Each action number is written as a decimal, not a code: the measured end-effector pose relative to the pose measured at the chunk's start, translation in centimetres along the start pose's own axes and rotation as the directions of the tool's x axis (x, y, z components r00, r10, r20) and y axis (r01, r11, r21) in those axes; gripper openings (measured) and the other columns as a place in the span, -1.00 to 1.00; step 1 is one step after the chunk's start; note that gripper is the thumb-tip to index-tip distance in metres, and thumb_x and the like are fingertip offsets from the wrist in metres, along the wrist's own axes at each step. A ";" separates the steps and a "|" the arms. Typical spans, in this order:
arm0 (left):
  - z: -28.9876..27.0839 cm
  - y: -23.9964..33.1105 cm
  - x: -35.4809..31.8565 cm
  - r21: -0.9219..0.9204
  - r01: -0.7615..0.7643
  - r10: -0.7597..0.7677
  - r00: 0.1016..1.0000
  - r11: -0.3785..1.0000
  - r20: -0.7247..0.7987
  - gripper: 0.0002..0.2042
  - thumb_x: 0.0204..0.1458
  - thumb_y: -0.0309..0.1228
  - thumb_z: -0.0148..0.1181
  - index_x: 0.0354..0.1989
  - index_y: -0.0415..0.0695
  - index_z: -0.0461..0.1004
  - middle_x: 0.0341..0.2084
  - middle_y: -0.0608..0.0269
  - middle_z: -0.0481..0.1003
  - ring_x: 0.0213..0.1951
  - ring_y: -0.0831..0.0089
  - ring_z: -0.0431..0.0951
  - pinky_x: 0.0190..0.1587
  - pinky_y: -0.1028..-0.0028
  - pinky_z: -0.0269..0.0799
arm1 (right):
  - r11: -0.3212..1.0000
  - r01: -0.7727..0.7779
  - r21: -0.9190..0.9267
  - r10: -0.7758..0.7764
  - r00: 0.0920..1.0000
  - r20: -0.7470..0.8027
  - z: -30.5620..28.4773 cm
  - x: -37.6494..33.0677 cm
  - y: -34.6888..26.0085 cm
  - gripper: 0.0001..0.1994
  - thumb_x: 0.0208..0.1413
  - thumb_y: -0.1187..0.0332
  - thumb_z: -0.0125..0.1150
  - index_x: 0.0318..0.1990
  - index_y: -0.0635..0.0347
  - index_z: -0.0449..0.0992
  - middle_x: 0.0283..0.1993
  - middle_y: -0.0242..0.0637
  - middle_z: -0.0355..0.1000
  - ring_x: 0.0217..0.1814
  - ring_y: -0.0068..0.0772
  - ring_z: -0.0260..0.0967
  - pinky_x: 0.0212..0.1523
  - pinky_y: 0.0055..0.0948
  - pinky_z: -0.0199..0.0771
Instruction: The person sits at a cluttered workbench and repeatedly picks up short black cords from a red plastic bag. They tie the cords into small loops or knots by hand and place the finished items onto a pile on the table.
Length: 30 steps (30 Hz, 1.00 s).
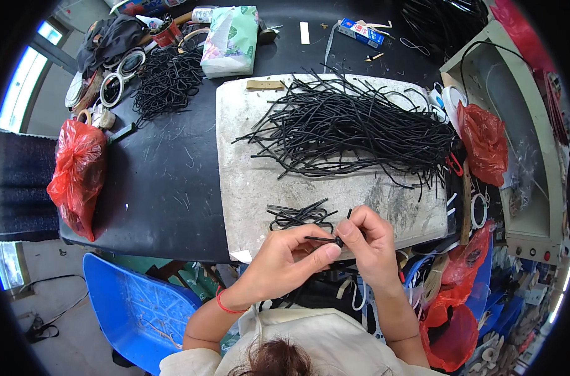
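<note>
Near the front edge of the pale board (247, 182), my two hands meet over a thin black cord (319, 238). My left hand (291, 257) pinches it between thumb and fingers. My right hand (367, 241) grips the cord beside what looks like a small knot, and one cord end sticks up above its fingertips. Just beyond my hands lies a small pile of looped black cords (297, 214). Farther back, a large heap of loose, straight black cords (354, 128) spreads over the board.
A tangled black cord pile (166, 81) and a tissue pack (230, 41) lie at the back left. Red plastic bags (78, 175) flank the board on both sides. A blue bin (134, 307) stands below the table at left; a metal cabinet (523, 144) borders the right.
</note>
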<state>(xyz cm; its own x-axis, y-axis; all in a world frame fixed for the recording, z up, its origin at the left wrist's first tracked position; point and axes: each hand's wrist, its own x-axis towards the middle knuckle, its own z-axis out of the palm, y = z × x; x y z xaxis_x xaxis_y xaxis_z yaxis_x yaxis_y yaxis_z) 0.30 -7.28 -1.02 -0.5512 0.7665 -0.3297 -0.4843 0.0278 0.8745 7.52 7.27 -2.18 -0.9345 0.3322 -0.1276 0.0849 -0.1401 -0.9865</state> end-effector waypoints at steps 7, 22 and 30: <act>0.3 -0.7 0.2 0.197 -0.108 0.113 0.993 0.975 -0.019 -0.78 0.02 -0.41 0.15 -0.26 -0.34 0.47 -0.58 0.28 0.47 -0.56 0.69 0.40 -0.52 0.64 0.33 | 0.997 0.068 -0.036 -0.070 0.996 -0.051 0.4 -0.1 0.3 -0.77 0.14 0.34 0.08 -0.52 0.20 0.30 -0.60 -0.55 0.21 -0.56 -0.80 0.03 -0.57 -0.71 0.04; 1.0 -1.2 -0.5 0.536 -0.294 0.371 0.928 0.791 -0.039 -0.82 -0.04 -0.53 0.15 -0.26 -0.34 0.47 -0.59 0.10 0.43 -0.63 0.43 0.41 -0.58 0.51 0.27 | 0.998 0.070 -0.008 -0.070 0.975 -0.210 1.4 0.7 -0.1 -0.83 0.10 0.40 0.12 -0.49 0.23 0.35 -0.61 -0.52 0.27 -0.59 -0.79 0.20 -0.56 -0.74 0.22; -0.2 -0.2 0.6 0.315 -0.258 0.314 0.939 0.913 -0.140 -0.83 0.05 -0.44 0.09 -0.31 -0.32 0.47 -0.53 0.20 0.49 -0.50 0.57 0.46 -0.46 0.58 0.35 | 0.986 -0.114 0.124 0.108 0.992 0.059 -0.1 0.5 -1.6 -0.88 0.07 0.44 0.16 -0.32 0.32 0.43 -0.42 -0.46 0.37 -0.36 -0.74 0.26 -0.35 -0.70 0.25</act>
<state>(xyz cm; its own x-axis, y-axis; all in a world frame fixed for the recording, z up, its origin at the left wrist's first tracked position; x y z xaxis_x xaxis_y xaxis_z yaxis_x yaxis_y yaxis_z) -0.01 -6.96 -1.48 -0.7650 0.6384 -0.0850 -0.0862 0.0294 0.9958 6.96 7.77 -0.67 -0.9387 0.2596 -0.2268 0.1475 -0.2921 -0.9449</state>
